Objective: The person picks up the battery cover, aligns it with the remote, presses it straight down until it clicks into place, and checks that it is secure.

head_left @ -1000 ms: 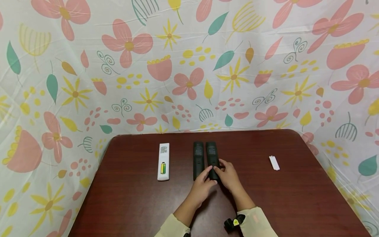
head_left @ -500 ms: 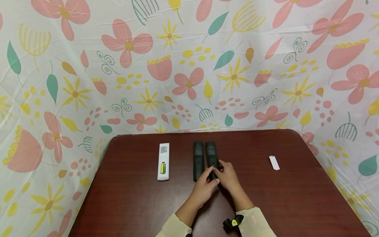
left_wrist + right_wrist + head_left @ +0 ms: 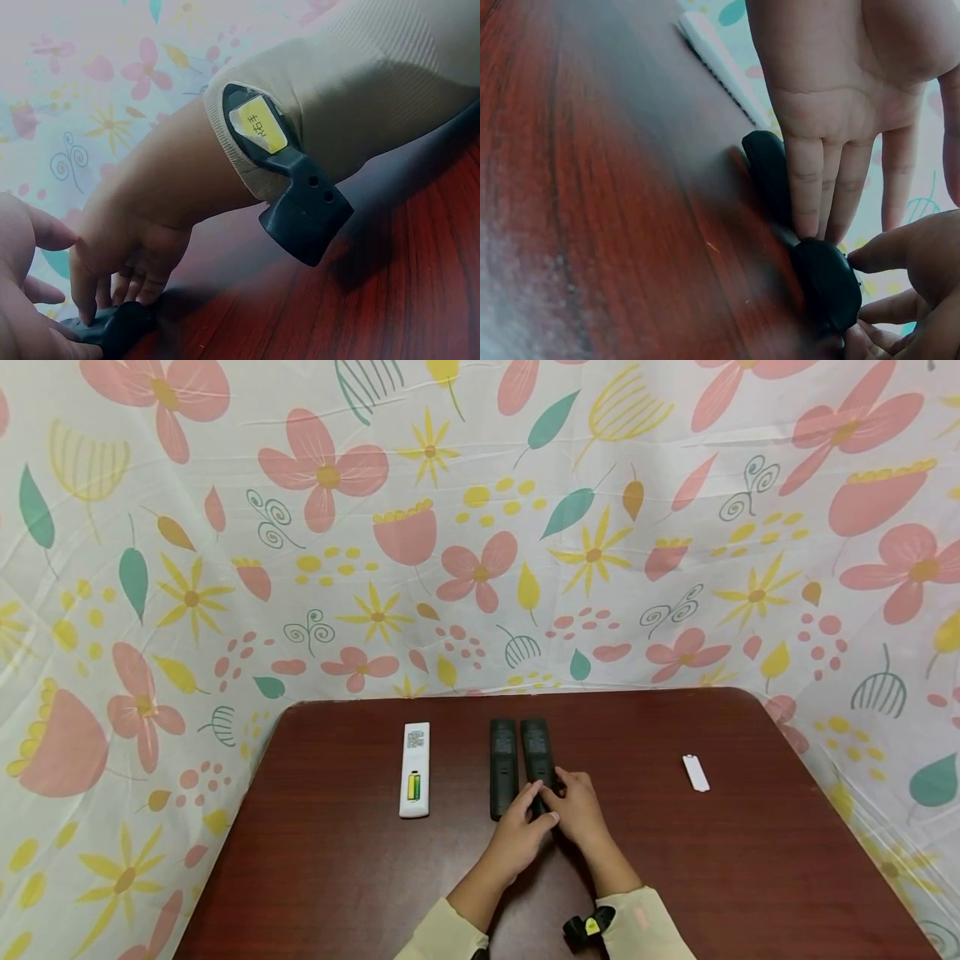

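Lower centre: your right hand [image 3: 581,808] pinches one remote [image 3: 537,750], left hand [image 3: 516,837] straight-fingered against it; pushing leftward could jostle its twin [image 3: 503,767].

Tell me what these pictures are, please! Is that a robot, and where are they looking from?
No robot, just a person's bare hands: the left hand and the right hand. One picture comes from a camera on the head, looking forward and down. The other two come from cameras on the wrists, like this black camera at the right sleeve.

On the brown table lie a white remote, two black remotes side by side, and a small white piece. The right hand pinches the right-hand black remote; the left hand's straight fingers touch it too.
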Available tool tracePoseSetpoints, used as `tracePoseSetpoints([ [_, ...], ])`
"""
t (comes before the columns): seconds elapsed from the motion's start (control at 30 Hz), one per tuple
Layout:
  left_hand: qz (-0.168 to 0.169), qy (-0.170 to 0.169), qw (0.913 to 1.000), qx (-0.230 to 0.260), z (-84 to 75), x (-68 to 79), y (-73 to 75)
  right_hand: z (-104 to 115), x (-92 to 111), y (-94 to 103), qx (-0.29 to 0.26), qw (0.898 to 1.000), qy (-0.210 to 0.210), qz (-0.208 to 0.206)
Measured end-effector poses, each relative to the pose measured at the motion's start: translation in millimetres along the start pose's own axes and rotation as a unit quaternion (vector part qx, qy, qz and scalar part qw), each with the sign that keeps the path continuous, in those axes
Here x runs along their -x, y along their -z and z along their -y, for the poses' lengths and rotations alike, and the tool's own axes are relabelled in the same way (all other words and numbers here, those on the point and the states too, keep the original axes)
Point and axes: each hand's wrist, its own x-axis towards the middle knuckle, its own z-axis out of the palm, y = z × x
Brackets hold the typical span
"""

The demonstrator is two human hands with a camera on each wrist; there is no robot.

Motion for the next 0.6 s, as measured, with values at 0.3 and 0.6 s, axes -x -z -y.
tracePoseSetpoints([
  [0.3, 0.003, 0.001, 0.9999, -0.013, 1.4, 1.0, -0.7, -4.8, -0.4, -0.9, -0.014, 1.0, -0.009, 0.0],
  [0.6, 0.006, 0.005, 0.9998, -0.017, 2.1, 1.5, -0.4, -8.1, -1.0, -1.7, -0.015, 1.0, -0.003, -0.001],
])
